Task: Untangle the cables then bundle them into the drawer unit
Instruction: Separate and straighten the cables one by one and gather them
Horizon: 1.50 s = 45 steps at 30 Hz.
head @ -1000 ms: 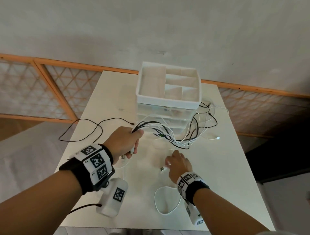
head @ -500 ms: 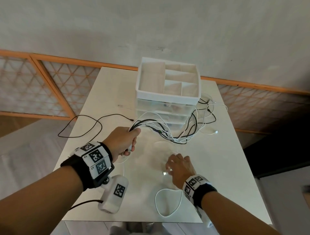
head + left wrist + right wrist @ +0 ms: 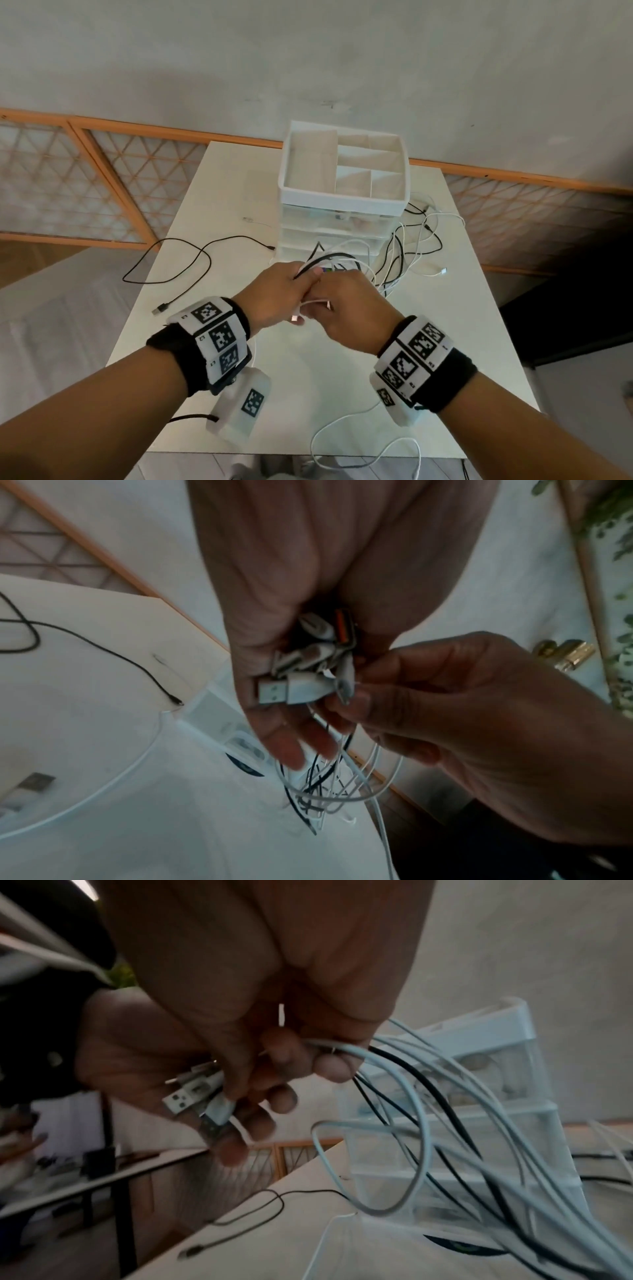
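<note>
- Cables (image 3: 394,263): I keep their plug ends gathered in my left hand (image 3: 277,294), fingers curled round them, so the strands hang sorted over the table (image 3: 239,192).
- Right hand (image 3: 346,308): pinches a white plug against that cluster, adding it to the bundle.
- Drawer unit (image 3: 342,205): stands just beyond both hands, drawers closed, awaiting the bundle.
- Black cable (image 3: 191,260): lies loose at left.

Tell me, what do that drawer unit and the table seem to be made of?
The drawer unit looks like plastic: a matte white frame with cloudy see-through drawer fronts. The table has a smooth matte white top, perhaps laminate or painted board; the pictures cannot settle which.
</note>
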### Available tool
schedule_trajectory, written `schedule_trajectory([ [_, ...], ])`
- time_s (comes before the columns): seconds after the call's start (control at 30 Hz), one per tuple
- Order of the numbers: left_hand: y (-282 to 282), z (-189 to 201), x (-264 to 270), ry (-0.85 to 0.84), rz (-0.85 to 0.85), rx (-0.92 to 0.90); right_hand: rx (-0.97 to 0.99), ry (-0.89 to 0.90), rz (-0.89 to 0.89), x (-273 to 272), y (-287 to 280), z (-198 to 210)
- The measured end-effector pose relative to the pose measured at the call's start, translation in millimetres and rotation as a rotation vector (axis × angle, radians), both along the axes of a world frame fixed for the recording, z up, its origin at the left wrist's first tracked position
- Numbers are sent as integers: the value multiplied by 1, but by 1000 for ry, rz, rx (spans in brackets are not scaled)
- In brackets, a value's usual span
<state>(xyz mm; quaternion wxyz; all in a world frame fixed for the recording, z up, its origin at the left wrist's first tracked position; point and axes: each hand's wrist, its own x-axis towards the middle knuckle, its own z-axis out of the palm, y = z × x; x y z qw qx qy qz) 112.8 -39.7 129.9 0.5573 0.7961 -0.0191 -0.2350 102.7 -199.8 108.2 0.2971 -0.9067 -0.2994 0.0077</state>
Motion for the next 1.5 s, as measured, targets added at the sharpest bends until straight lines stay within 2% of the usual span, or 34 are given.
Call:
schedule_trajectory([
  [0.07, -2, 4, 0, 57, -8, -68, 102, 13, -145, 4, -4, 10],
  [0.23, 11, 20, 5, 79, -81, -19, 161, 187, -465, 19, -61, 9],
  [0.37, 24, 46, 15, 50, -31, -143, -304, 404, -548, 12, -108, -24],
  [0.43, 23, 49, 20, 24, 33, -139, -386, 501, -594, 8, -120, -34],
  [0.63, 13, 42, 27, 19, 293, -252, -492, 390, -743, 22, -140, -28],
  [0.77, 24, 37, 34, 11, 461, -324, -629, 457, -616, 15, -155, -38],
  [0.87, 34, 29, 34, 16, 474, -255, -653, 463, -650, 15, -167, -37],
  [0.93, 36, 21, 31, 38, 404, -157, -683, 343, -767, 28, -176, -20],
  [1.07, 35, 4, 27, 129, 255, -23, -508, 122, -960, 65, -186, 49],
  [1.17, 35, -3, 27, 150, 327, -1, -387, -55, -1005, 74, -178, 95],
  [1.23, 38, -3, 28, 142, 398, -10, -333, -85, -1036, 76, -174, 111],
  [1.33, 43, -3, 28, 131, 396, -13, -247, -2, -1071, 79, -175, 110],
  [1.5, 36, -2, 27, 172, 260, 22, 150, 107, -1122, 94, -181, 85],
])
